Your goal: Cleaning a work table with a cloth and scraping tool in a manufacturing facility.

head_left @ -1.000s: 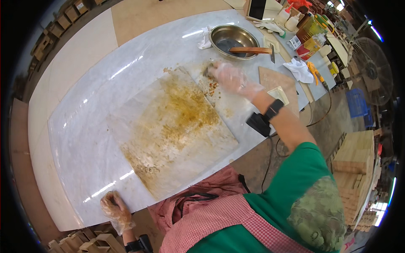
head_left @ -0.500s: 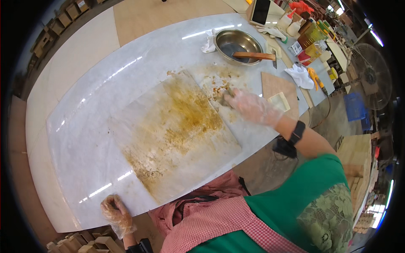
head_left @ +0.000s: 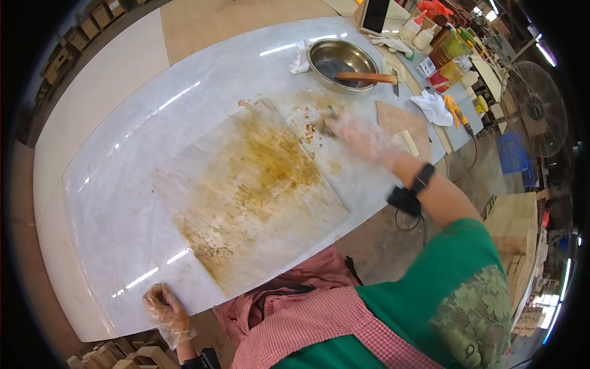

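The gloved right hand (head_left: 365, 139) has been shifted slightly toward 12 o'clock, with a dark wad (head_left: 326, 125) (blurred) clamped in its fingers, at 2 o'clock from the stained sheet (head_left: 261, 166). The gloved left hand (head_left: 166, 310) is kept at 7 o'clock, fingers curled; whether anything is gripped cannot be told. At 1 o'clock, the metal bowl (head_left: 353, 54) is crossed at its rim by a wooden-handled tool (head_left: 365, 77); whatever is held at its grey bottom cannot be identified.
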A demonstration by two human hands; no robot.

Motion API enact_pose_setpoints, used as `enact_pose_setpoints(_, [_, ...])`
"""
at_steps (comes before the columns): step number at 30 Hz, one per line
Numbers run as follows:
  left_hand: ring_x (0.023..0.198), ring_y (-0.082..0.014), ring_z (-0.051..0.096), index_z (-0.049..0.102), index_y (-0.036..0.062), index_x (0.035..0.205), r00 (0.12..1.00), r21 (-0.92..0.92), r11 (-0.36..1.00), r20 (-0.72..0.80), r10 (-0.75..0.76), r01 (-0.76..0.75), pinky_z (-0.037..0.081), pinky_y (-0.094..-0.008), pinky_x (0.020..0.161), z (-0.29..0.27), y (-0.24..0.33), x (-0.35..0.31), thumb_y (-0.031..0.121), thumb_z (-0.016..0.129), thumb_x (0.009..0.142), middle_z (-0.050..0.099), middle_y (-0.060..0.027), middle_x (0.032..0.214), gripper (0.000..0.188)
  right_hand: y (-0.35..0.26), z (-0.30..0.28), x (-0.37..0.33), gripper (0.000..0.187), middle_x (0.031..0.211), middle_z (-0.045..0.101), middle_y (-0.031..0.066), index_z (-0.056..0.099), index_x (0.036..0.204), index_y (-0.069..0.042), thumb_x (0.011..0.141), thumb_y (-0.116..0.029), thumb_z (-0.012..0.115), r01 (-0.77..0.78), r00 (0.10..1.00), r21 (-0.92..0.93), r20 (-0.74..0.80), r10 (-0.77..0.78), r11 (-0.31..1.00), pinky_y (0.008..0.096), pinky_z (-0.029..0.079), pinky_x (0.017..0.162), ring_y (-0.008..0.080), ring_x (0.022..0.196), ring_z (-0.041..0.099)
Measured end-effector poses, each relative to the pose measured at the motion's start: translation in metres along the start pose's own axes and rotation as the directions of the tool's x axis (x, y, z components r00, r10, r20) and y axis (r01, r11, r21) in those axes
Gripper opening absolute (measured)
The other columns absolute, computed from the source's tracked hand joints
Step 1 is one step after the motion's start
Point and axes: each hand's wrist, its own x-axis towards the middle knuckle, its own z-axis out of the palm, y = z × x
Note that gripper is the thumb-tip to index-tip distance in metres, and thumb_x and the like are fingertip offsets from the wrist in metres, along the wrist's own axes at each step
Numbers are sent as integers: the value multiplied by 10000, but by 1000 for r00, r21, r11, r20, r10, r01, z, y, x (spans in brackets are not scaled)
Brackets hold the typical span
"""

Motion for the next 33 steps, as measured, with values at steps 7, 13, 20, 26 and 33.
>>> enact_pose_setpoints(7, [698, -193, 462, 494, -5, 851, 1000, 60, 998, -18, 7, -6, 407, -303, 655, 2, -10, 2, 116, 541, 853, 472, -93, 768, 129, -6, 4, 6, 210, 911, 547, 159, 484, 997, -29, 794, -60, 442, 66, 997, 9, -41, -65, 998, 364, 499, 709, 269, 880, 595])
enact_pose_setpoints(13, [695, -184, 457, 489, 0, 856, 1000, -86, 996, -4, -27, 27, 403, -307, 645, 0, -6, 1, 124, 543, 856, 468, -85, 781, 136, 18, 23, -8, 192, 903, 546, 167, 504, 965, -22, 783, -62, 457, 21, 946, -207, -312, -86, 978, 382, 497, 695, 289, 835, 596])
enact_pose_setpoints(20, [668, -179, 453, 498, 3, 823, 999, 5, 1000, -33, 20, -20, 403, -303, 624, -3, 0, -4, 124, 546, 853, 473, -87, 776, 134, -29, 1, -11, 371, 876, 542, 170, 502, 1141, -65, 774, -38, 453, -21, 999, 92, -45, 25, 996, 350, 475, 549, 269, 761, 585])
enact_pose_setpoints(26, [743, -147, 462, 506, 8, 863, 998, -298, 954, 37, 51, -38, 409, -278, 707, 5, 6, 17, 123, 571, 850, 492, -58, 823, 133, -43, 4, -106, 317, 901, 566, 138, 534, 1114, -35, 804, -93, 505, -28, 926, 589, -288, 243, 807, 356, 466, 672, 249, 783, 579])
enact_pose_setpoints(33, [816, -110, 464, 509, 14, 956, 956, -443, 881, 144, 254, -167, 395, -250, 770, 18, 72, 28, 130, 552, 877, 513, -33, 893, 147, -51, 25, -258, 239, 783, 549, -18, 575, 1035, -25, 848, -167, 531, -406, 840, 898, 441, 318, -172, 190, 386, 565, 57, 660, 494])
